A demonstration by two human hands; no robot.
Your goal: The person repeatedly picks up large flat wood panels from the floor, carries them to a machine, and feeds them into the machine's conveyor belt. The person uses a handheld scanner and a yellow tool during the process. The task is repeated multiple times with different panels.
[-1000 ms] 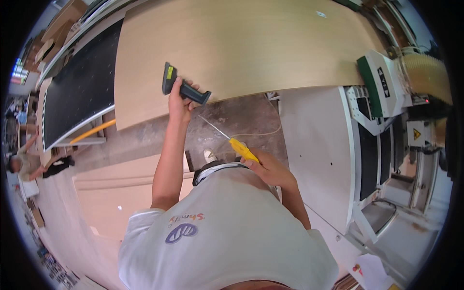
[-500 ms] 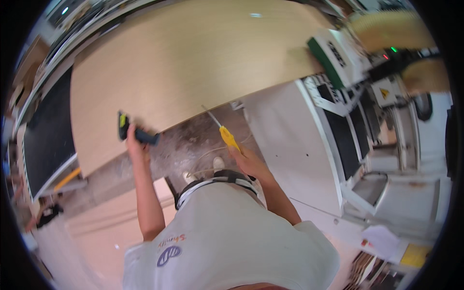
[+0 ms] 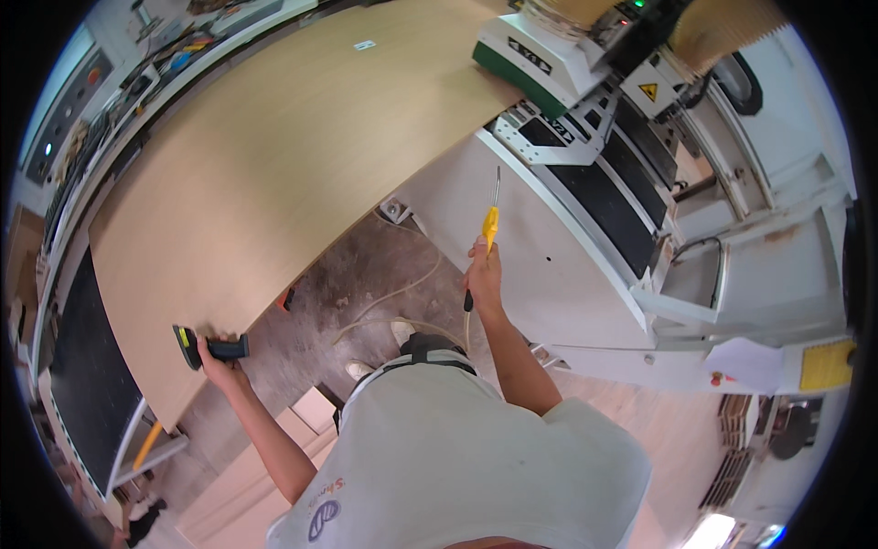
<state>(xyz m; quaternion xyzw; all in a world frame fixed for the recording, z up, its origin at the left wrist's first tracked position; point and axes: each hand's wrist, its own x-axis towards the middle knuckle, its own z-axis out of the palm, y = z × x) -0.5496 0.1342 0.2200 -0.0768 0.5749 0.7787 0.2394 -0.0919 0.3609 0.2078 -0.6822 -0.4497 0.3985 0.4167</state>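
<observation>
Seen from the head camera, the left arm stretches out and down to the left, the elbow nearly straight. The left hand point(image 3: 219, 364) has its fingers wrapped around the dark grip of a handheld scanner point(image 3: 203, 347) with a yellow-green head, held right at the near edge of a large pale wooden board point(image 3: 274, 165). The right arm is bent and raised forward. The right hand point(image 3: 482, 272) is closed around a yellow-handled air blow gun point(image 3: 490, 229), its thin metal nozzle pointing up toward the white and green machine point(image 3: 585, 119). A pale hose point(image 3: 393, 297) lies looped on the concrete floor point(image 3: 357, 274) between both arms.
</observation>
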